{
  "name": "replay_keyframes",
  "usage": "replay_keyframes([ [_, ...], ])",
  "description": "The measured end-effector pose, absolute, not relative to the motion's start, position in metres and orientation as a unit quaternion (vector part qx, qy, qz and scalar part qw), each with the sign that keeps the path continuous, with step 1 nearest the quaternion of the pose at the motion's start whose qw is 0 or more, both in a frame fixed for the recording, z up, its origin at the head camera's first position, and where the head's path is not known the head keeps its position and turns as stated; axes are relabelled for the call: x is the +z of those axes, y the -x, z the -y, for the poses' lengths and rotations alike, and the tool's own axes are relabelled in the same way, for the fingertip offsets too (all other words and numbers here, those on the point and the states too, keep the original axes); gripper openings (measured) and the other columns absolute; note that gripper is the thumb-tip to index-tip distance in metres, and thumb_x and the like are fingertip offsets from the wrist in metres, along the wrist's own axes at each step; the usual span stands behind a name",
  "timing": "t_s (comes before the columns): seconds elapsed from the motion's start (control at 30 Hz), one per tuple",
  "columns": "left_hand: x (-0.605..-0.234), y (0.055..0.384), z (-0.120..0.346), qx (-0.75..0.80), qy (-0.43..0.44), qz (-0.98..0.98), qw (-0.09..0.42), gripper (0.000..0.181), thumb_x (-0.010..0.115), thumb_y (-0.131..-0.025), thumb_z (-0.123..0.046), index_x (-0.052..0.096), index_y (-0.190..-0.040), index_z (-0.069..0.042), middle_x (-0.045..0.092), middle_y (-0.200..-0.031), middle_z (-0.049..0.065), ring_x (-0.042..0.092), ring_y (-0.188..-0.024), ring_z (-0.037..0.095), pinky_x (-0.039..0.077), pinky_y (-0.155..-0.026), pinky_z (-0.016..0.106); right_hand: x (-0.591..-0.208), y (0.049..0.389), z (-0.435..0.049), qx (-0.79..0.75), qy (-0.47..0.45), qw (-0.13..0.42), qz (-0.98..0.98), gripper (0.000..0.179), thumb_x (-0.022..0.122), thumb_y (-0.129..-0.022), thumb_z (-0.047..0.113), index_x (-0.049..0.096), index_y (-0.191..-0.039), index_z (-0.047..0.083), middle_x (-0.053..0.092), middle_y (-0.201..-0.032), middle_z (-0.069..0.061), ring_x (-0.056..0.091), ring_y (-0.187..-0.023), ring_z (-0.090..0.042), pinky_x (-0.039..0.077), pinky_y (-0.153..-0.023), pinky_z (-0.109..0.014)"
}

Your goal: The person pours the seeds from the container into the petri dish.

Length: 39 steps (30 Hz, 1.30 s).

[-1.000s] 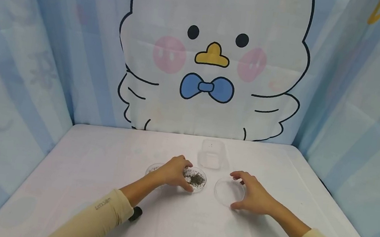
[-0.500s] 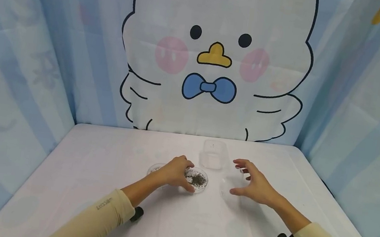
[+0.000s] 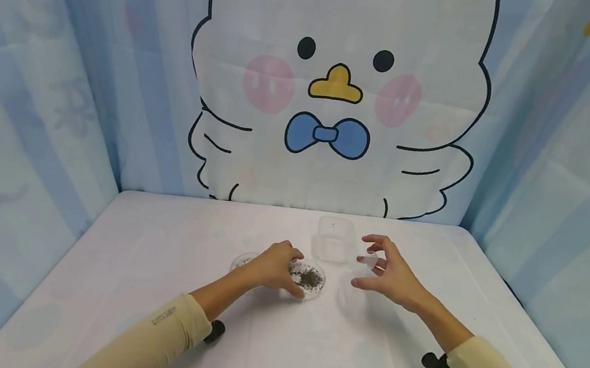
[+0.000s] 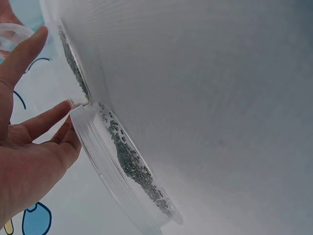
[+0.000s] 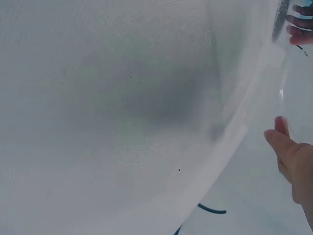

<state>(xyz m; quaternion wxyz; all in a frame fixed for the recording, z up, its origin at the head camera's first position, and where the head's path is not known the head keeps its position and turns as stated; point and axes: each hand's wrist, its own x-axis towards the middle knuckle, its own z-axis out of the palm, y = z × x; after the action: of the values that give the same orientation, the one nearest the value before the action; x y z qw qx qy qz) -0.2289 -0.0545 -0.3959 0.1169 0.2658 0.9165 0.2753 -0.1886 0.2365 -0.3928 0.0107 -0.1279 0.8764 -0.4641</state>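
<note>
My left hand (image 3: 274,266) holds a round clear petri dish (image 3: 310,279) with dark grains in it, thumb at its near rim and fingers at the far side. A second petri dish (image 3: 242,260), with grains too, stands just left of it, mostly hidden under the hand. In the left wrist view both dishes sit rim to rim, with fingertips (image 4: 66,105) where they meet. To the right, my right hand (image 3: 394,275) grips a clear round dish or lid (image 3: 371,260), raised and tilted over the table; its clear outline is faint.
Behind the hands stands a clear rectangular plastic box (image 3: 334,242) near the back of the white table (image 3: 181,237). Printed curtains (image 3: 324,175) close off the back and both sides. A black wrist camera (image 3: 436,365) sits under the right forearm.
My right hand has lifted the clear round piece off the table, moving it up and slightly left and tilting it. The left hand has stayed at the grain dish.
</note>
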Motion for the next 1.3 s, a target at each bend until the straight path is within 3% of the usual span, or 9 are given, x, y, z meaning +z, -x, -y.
replay_keyframes([
  [0.33,-0.395,0.227,0.054,0.278,-0.264,-0.916,0.117,0.084,0.098,-0.072,-0.03,0.061,-0.141,0.001,0.061,-0.127,0.018,0.059,-0.121,0.033,0.051,-0.109,0.046,-0.406,0.198,-0.224,-0.468,0.137,0.007,-0.873,0.096,0.092,-0.078,0.014,0.033,-0.153,0.005,0.043,-0.148,-0.025,0.055,-0.131,-0.043,0.046,-0.112,-0.058],
  [0.7,-0.395,0.226,0.064,0.278,-0.265,-0.917,0.109,0.091,0.096,-0.074,-0.038,0.056,-0.148,-0.005,0.058,-0.134,0.017,0.059,-0.124,0.032,0.051,-0.108,0.047,-0.407,0.202,-0.197,-0.468,0.18,0.018,-0.865,0.083,0.093,-0.076,0.016,0.044,-0.141,0.002,0.05,-0.144,-0.019,0.055,-0.131,-0.045,0.048,-0.11,-0.058],
  [0.93,-0.386,0.227,0.088,0.297,-0.29,-0.906,0.083,0.087,0.089,-0.082,-0.041,0.051,-0.153,-0.009,0.053,-0.145,0.016,0.054,-0.134,0.035,0.049,-0.109,0.053,-0.406,0.207,-0.178,-0.424,0.211,0.02,-0.88,0.075,0.092,-0.077,0.019,0.051,-0.139,0.006,0.054,-0.145,-0.017,0.057,-0.129,-0.041,0.049,-0.109,-0.057],
  [1.3,-0.387,0.228,0.136,0.28,-0.25,-0.926,0.047,0.083,0.084,-0.088,-0.041,0.047,-0.155,-0.009,0.048,-0.155,0.015,0.048,-0.143,0.036,0.044,-0.115,0.055,-0.41,0.212,-0.144,-0.316,0.259,0.026,-0.913,0.062,0.093,-0.076,0.025,0.062,-0.129,0.016,0.062,-0.137,-0.002,0.057,-0.126,-0.035,0.048,-0.105,-0.056],
])
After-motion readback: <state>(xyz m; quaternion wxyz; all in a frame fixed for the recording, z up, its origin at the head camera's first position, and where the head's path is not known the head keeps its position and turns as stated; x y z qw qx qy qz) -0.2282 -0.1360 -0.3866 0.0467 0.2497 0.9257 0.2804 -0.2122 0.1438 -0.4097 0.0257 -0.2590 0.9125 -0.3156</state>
